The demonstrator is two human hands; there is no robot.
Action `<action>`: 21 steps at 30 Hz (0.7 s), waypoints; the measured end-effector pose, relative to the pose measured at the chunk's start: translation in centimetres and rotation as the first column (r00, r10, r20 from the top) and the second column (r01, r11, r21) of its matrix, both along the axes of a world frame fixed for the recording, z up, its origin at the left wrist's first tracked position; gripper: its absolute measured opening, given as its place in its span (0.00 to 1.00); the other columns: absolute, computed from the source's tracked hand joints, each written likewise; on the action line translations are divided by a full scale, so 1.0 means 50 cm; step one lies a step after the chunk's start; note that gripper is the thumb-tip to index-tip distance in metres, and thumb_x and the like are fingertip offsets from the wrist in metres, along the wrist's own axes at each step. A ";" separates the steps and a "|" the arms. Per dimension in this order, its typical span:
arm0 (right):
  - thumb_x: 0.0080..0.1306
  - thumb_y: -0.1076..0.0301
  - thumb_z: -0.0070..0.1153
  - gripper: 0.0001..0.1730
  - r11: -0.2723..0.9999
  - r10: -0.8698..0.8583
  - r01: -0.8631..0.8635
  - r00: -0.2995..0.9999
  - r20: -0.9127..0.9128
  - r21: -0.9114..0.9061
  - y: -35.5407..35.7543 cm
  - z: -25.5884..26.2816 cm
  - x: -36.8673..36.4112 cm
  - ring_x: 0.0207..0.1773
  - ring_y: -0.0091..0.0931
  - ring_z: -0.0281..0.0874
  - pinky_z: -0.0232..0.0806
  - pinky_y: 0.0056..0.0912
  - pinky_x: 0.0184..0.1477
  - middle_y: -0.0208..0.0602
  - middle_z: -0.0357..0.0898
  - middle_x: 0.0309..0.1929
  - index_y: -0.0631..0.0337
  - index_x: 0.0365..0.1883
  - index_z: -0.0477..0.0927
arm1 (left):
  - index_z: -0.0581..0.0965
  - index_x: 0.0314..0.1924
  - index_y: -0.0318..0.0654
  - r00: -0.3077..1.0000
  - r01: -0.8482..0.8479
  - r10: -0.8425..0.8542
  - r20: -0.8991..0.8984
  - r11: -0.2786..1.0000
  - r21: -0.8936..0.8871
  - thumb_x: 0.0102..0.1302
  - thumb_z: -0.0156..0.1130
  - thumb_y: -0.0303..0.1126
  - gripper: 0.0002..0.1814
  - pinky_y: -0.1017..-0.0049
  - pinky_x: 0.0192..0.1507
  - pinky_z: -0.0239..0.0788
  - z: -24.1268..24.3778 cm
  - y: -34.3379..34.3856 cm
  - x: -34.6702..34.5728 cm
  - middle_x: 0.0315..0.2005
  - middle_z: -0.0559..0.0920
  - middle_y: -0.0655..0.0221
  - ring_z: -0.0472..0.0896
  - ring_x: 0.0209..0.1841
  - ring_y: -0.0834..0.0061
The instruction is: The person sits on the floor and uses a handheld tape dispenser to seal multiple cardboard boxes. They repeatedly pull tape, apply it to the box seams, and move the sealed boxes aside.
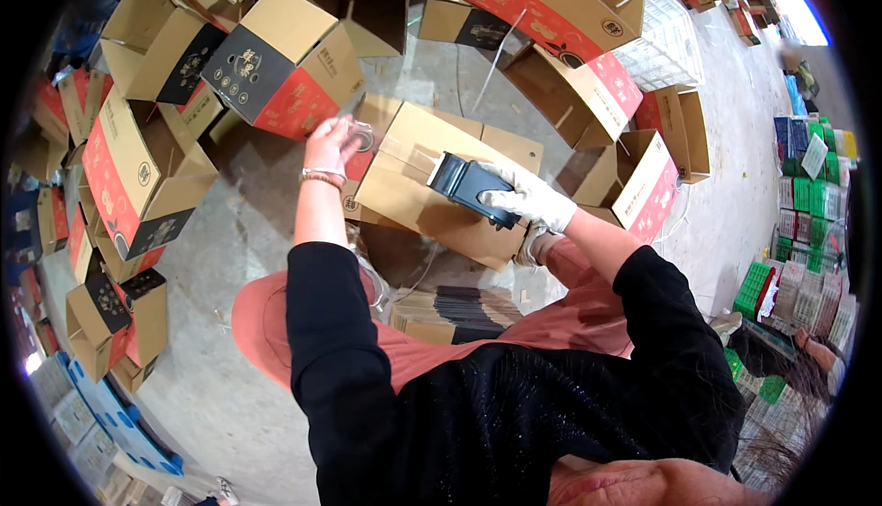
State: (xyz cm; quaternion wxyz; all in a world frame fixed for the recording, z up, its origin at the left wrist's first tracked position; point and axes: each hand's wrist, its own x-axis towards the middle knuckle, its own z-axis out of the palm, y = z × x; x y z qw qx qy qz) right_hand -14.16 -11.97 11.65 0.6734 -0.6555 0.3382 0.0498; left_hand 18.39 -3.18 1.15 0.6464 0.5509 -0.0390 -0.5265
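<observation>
A cardboard carton (441, 161) lies in front of me, its broad tan flaps folded over and a strip of clear tape at its left part. My right hand (530, 197), in a white glove, grips a dark tape dispenser (475, 186) over the flaps. My left hand (329, 144), with a bracelet at the wrist, is at the carton's left end, beside a red and black printed box (286, 65). A blurred, round, shiny thing is by its fingertips; whether the fingers hold it is unclear.
Open cartons (148, 172) stand at the left, and more (592, 93) at the upper right by a white plastic crate (665, 37). Flattened cartons (455, 313) are stacked between my legs. Green and white crates (803, 230) are piled far right, near another person's arm (820, 353).
</observation>
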 end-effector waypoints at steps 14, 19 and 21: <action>0.60 0.52 0.59 0.38 0.999 -0.021 0.023 0.998 -0.061 0.026 -0.016 0.001 0.000 0.50 0.21 0.70 0.64 0.23 0.51 0.33 0.73 0.50 0.62 0.64 0.62 | 0.79 0.30 0.36 0.921 0.067 -0.188 0.340 0.939 0.338 0.62 0.60 0.31 0.07 0.83 0.23 0.57 -0.031 -0.018 0.013 0.18 0.73 0.78 0.65 0.20 0.86; 0.60 0.49 0.58 0.40 0.998 -0.033 0.038 0.994 -0.104 0.042 -0.015 0.029 0.030 0.43 0.20 0.72 0.68 0.21 0.42 0.33 0.74 0.47 0.63 0.64 0.60 | 0.79 0.30 0.35 0.909 0.006 -0.151 0.389 0.937 0.349 0.62 0.59 0.30 0.07 0.83 0.24 0.56 -0.069 -0.023 0.019 0.18 0.73 0.78 0.64 0.21 0.87; 0.60 0.49 0.58 0.41 0.992 -0.048 0.061 0.993 -0.112 0.111 -0.015 0.027 0.035 0.43 0.19 0.72 0.68 0.21 0.41 0.33 0.74 0.47 0.63 0.64 0.60 | 0.79 0.30 0.35 0.915 0.022 -0.160 0.371 0.936 0.351 0.62 0.59 0.30 0.07 0.83 0.24 0.56 -0.067 -0.017 0.025 0.18 0.73 0.78 0.65 0.21 0.87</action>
